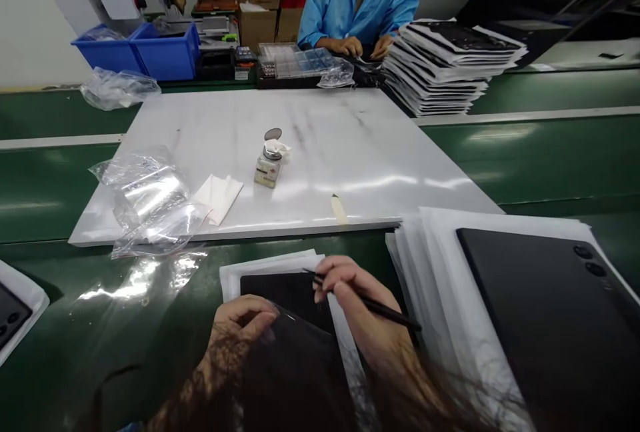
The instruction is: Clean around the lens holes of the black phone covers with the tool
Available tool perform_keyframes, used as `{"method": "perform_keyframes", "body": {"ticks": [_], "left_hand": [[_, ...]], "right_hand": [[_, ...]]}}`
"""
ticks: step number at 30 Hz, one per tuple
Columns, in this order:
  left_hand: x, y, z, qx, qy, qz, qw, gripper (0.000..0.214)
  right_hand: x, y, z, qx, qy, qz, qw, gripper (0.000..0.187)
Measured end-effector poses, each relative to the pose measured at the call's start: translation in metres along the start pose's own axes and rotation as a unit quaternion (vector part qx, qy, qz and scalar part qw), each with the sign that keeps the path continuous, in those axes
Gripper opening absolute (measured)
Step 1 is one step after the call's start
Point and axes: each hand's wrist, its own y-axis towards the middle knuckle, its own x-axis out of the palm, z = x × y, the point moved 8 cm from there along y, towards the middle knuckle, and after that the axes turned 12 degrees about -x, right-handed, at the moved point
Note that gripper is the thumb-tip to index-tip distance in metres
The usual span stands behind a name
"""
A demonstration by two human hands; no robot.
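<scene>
Loose dark hair hung across the bottom of the view and blurred both wrists and the near half of the black tablet back panel (295,325), whose lower edge was cut off by the frame. The panel looked flat, matte and dark, lying on white sheets on the green surface (75,325). The left hand (237,332) rested on the panel's left corner, fingers (257,322) curled down against it. Just right of the panel's top, the right hand (350,299) had its fingers pinched around a thin black stylus (385,312), its tip hard to make out over the dark face. Right of the panel lay a stack of white-wrapped tablets (540,325), partly cut off. Beyond the panel, a white board (350,145) carried a small glass bottle (269,164), a folded wipe (219,196) and crumpled clear bags (150,199). Farther still, a co-worker in a blue coat (357,5) sat by stacked trays (445,62).
</scene>
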Motion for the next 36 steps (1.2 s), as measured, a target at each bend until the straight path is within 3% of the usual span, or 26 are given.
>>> {"method": "perform_keyframes", "body": {"ticks": [3, 6, 10, 13, 27, 36], "left_hand": [[-0.001, -0.001, 0.010, 0.022, -0.007, -0.018, 1.000, 0.031], [-0.002, -0.006, 0.024, 0.042, 0.005, -0.036, 0.998, 0.030], [-0.001, -0.011, 0.046, 0.065, 0.055, -0.068, 0.994, 0.008], [0.000, -0.013, 0.060, 0.093, 0.085, -0.073, 0.989, 0.012], [0.006, -0.019, 0.076, 0.111, 0.150, -0.071, 0.980, 0.022], [-0.008, -0.020, 0.049, 0.086, 0.158, -0.044, 0.983, 0.022]], "right_hand": [[-0.030, -0.040, 0.017, 0.081, 0.030, 0.003, 0.996, 0.036], [-0.048, -0.061, 0.034, 0.153, 0.075, 0.009, 0.985, 0.035], [-0.046, -0.080, 0.049, 0.223, 0.131, -0.009, 0.966, 0.040], [-0.042, -0.089, 0.054, 0.260, 0.145, -0.014, 0.954, 0.045], [-0.034, -0.084, 0.047, 0.275, 0.146, -0.026, 0.950, 0.047], [-0.032, -0.064, 0.010, 0.212, 0.131, -0.011, 0.968, 0.038]]}}
